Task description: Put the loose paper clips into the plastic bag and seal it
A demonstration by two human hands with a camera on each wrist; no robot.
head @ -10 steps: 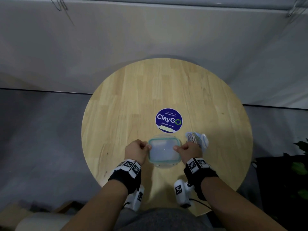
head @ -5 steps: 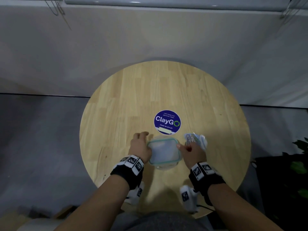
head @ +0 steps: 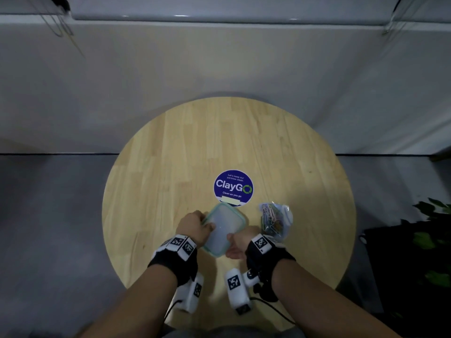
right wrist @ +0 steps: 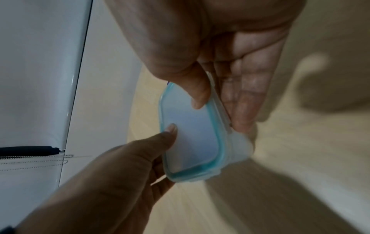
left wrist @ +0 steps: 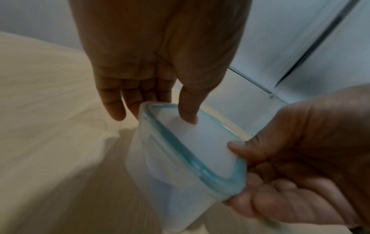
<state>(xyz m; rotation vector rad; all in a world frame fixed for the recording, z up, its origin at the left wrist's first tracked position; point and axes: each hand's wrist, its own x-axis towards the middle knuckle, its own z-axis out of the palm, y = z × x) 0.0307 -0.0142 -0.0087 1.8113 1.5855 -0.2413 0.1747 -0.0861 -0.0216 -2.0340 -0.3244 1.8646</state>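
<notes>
The small clear plastic bag [head: 275,222], crumpled and holding a heap of coloured paper clips [head: 269,217] in pink, blue and metal tones, lies on the round pale wooden table [head: 170,167] just to the right of the hands, near the table's front half; whether its top is sealed cannot be told. Just left of it, a small rectangular translucent plastic container with a teal-rimmed lid [head: 223,229] is lifted and tilted off the tabletop between both hands. The left hand [head: 194,226] grips its left end, thumb laid on the lid and the fingers reaching down the outside wall, as the left wrist view shows [left wrist: 186,109]. The right hand [head: 240,245] clamps the near right corner, thumb pressed on the lid and the other fingers cupped under the base. The container's contents cannot be made out through the cloudy lid. Beyond it, at the table's centre, sits a round dark blue sticker reading "ClayGo" [head: 233,187]. Behind the table runs a pale grey wall [head: 219,64], and dark green plant leaves [head: 429,235] show at the right edge.
</notes>
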